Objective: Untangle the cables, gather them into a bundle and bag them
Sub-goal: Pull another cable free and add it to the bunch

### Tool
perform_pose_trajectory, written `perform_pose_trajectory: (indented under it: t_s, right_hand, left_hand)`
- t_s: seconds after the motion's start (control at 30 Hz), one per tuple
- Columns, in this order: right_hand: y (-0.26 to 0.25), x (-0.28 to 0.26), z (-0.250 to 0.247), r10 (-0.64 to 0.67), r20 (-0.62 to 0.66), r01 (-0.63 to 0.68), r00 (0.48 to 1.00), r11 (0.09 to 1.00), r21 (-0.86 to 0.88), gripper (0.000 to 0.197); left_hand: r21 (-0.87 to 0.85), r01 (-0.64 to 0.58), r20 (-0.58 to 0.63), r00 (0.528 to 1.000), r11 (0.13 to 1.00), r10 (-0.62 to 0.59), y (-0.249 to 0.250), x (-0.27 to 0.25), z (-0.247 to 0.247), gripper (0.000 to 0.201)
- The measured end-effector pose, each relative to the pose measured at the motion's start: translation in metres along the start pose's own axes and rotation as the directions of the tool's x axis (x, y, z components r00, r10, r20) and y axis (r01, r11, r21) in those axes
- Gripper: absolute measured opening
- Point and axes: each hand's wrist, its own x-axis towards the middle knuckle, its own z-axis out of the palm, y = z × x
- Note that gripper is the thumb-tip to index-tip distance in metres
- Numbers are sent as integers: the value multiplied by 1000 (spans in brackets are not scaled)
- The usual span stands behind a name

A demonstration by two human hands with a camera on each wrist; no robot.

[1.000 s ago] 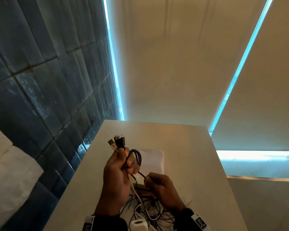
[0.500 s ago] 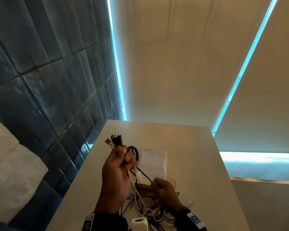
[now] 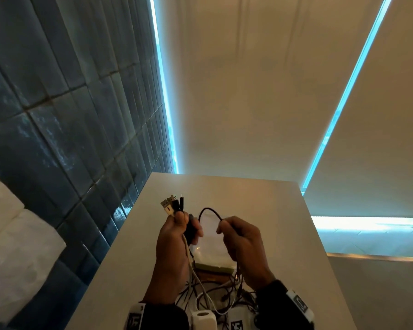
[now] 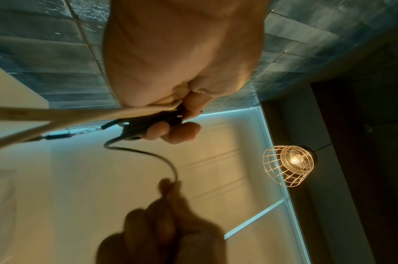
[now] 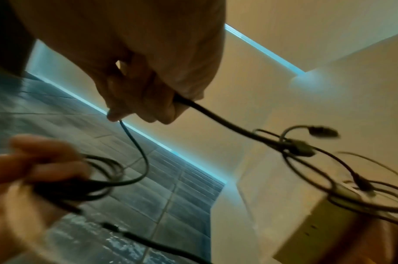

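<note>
Two hands, one black cable (image 3: pixel 209 210) looped between.
We see the left hand (image 3: pixel 174 244) fisted round gathered plugs (image 3: pixel 172 203) (coils too); right hand (image 3: pixel 242 244) pinches the cable.

Two hands (image 3: pixel 174 244) (image 3: pixel 243 244) are in view. One clear bag (image 3: pixel 212 246) lies on one table (image 3: pixel 284 222). The tangled cables (image 3: pixel 215 296) cannot be counted.

Dim, warm room lit by cyan strip lights (image 3: pixel 163 91) and a caged bulb (image 4: pixel 295 160); wrist views seem motion-blurred.
</note>
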Motion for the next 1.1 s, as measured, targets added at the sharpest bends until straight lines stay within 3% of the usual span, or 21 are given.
perform_pose_trajectory:
  t_s: [0.1,0.2,0.33,0.67,1.1]
  right_hand:
    - [-20,-6,6,-86,134,86,987,996,6,25]
    - [-20,-11,12,-104,269,120,957,992,-42,26]
    - [-3,-14,8,-17,315,49,949,995,-92,26]
    - [31,-18,-2,139,297,-131,945,990,-46,23]
    - [82,-19,-14,180,186,-143,966,969,-199,28]
  left_hand:
    - [40,40,-3,999,998,-40,-2,-1,4,31]
    - [-99,121,48,992,988,-117,2,-3,4,33]
    - [-306,160,113,985,938,-131,7,-3,1,28]
    - [-306,88,174,984,948,-35,5,-1,2,25]
    - [-244,50,152,988,968,-12,3,-8,5,28]
